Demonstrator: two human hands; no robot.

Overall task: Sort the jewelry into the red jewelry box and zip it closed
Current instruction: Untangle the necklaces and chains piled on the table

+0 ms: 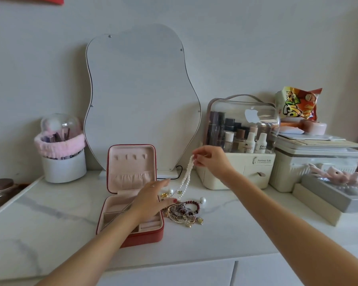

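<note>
The right hand [212,159] pinches the pearl necklace [186,176], hanging lengthwise just right of the open red jewelry box [130,195], while the left hand [151,200] rests flat-fingered nearer it.

I see the red jewelry box [130,205] lying open on the bench, its lid upright with a pale pink lining, a gathered pocket and a row of hooks, its base split into small compartments. Just right of it lies a heap of bracelets [183,213] in gold, silver and dark red beads, with loose pearl pieces nearby. A white pearl necklace [186,178] hangs doubled above the heap, its lower end reaching the bench.
</note>
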